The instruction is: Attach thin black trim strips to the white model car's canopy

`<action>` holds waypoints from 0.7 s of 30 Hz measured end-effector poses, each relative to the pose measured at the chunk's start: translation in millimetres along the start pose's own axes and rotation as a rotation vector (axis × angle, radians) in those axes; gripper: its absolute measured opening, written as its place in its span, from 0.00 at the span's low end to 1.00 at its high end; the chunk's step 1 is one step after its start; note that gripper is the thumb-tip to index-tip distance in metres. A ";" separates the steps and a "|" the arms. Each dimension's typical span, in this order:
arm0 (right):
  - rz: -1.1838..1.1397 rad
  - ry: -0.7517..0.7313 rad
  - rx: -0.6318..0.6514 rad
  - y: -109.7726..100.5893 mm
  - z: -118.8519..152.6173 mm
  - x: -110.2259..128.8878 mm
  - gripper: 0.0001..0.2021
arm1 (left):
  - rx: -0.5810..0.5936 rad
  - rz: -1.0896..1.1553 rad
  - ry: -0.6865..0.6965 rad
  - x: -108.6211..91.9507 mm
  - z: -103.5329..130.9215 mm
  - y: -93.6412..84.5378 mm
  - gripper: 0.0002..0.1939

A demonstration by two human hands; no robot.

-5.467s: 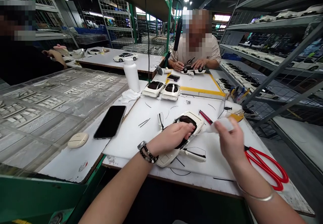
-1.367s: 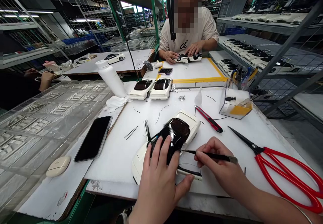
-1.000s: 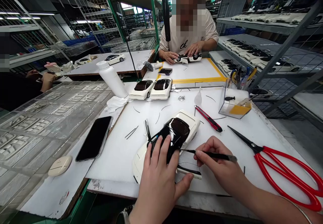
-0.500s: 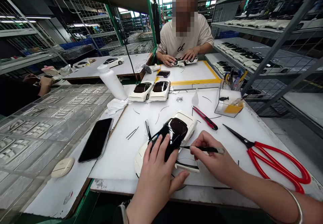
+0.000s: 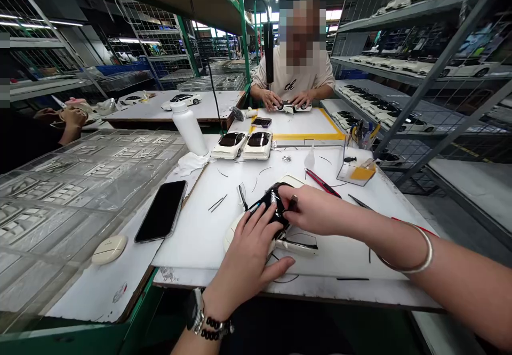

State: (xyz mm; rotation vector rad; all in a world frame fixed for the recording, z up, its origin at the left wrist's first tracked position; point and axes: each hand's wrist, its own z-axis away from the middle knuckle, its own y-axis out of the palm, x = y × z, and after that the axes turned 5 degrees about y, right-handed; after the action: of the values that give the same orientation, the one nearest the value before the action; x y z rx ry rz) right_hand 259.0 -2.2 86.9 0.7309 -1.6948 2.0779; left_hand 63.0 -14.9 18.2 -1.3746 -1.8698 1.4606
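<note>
A white model car [image 5: 232, 231] with a black roof and open doors sits on the white work board [image 5: 192, 237]. My left hand [image 5: 250, 251] lies over its near side, fingers spread and stretched out on the black part, thumb out to the right. Above the roof, my right hand [image 5: 306, 208] is closed around slim dark tweezers [image 5: 293, 202], with only their rear end showing. Their tip is hidden behind my fingers. One open door [image 5: 298, 244] sticks out below my right hand, and the other [image 5: 242, 196] stands up on the far left side.
Two white model cars [image 5: 258, 146] stand at the back beside a white bottle [image 5: 190, 131]. A red cutter knife [image 5: 323, 183], scissors [image 5: 359, 200] partly under my right arm, and a clear tool holder [image 5: 356, 168] lie right. A phone [image 5: 161, 211] lies left. A co-worker [image 5: 294, 78] handles a car opposite.
My right hand has moved up and left, from beside the open door to over the car's roof, turning the tweezers. My left hand stays on the car. The view has shifted slightly.
</note>
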 end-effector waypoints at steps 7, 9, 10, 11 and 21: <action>-0.173 0.049 -0.065 -5.5 23.7 -15.7 0.06 | -0.385 0.244 -0.067 8.3 20.5 5.4 0.18; -0.204 0.061 -0.057 -1.7 26.1 -20.3 0.06 | -0.534 0.256 -0.096 13.0 28.8 9.8 0.17; -0.217 0.067 -0.052 0.5 26.1 -22.1 0.06 | -0.598 0.263 -0.121 16.0 33.0 12.2 0.16; -0.227 0.071 -0.048 2.7 25.3 -23.5 0.06 | -0.651 0.271 -0.154 19.2 37.2 14.5 0.15; -0.209 0.069 -0.051 6.8 16.1 -25.1 0.07 | -0.774 0.304 -0.372 36.3 58.3 24.1 0.09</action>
State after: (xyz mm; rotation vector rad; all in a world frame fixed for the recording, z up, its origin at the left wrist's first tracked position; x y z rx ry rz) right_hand 277.8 -18.2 68.9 0.7758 -1.5568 1.8895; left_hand 12.5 -13.5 -34.3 -1.8839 -2.7496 1.2192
